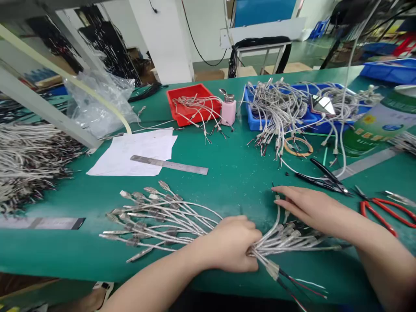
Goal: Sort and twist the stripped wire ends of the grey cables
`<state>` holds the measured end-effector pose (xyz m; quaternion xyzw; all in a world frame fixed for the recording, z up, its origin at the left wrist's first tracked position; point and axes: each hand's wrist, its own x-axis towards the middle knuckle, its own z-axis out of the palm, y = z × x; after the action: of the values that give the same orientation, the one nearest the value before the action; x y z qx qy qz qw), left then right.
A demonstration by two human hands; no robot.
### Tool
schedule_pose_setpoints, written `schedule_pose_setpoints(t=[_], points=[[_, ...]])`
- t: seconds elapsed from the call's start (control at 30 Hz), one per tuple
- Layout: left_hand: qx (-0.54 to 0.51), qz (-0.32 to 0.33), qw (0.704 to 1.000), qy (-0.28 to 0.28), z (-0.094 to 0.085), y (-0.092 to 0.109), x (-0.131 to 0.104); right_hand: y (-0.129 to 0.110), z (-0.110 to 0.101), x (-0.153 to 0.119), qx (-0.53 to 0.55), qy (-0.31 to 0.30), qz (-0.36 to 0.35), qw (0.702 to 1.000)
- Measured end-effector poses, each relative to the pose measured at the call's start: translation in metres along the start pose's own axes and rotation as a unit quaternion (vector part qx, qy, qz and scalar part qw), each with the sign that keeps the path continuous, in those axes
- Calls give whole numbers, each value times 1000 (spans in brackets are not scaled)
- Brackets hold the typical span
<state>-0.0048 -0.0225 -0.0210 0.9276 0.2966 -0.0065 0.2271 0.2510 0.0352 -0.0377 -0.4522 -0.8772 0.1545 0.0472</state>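
A bundle of grey-white USB cables (186,216) passes through my left hand (232,242), whose fingers are wrapped tightly round its middle. The metal plugs fan out to the left over the green table. On the other side of the fist, the cable ends spread right, some with bare black, red and white wires (299,284). My right hand (308,210) hovers just beyond these ends, pinching one cable's upright end (277,203) between thumb and fingers. Part of the bundle lies hidden under my right hand and wrist.
Ahead are a steel ruler (169,164) on paper sheets (136,147), a red tray (190,119), a pink bottle (228,110) and a blue tray (255,123) heaped with cables. To the right lie black-handled cutters (325,180), red-handled scissors (383,212) and a green can (380,123). More cables (29,160) pile up left.
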Motion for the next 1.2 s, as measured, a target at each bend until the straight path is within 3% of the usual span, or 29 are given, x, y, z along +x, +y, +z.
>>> schedule_pose_setpoints(t=[0.3,0.5,0.67,0.83,1.0,1.2], points=[[-76,0,997,8,2,-8,1,22,0,2,2,63,30,998],[-62,-20,998,-7,1,-5,2,28,-1,5,30,17,43,998],[-33,-28,999,10,2,3,-1,37,-2,11,25,16,56,998],[-4,-28,999,21,6,3,-1,31,-7,12,21,24,42,999],[18,-6,1000,19,7,-1,2,27,-10,4,5,-7,53,999],[18,-27,999,43,5,2,-3,30,-7,5,15,-23,55,998]])
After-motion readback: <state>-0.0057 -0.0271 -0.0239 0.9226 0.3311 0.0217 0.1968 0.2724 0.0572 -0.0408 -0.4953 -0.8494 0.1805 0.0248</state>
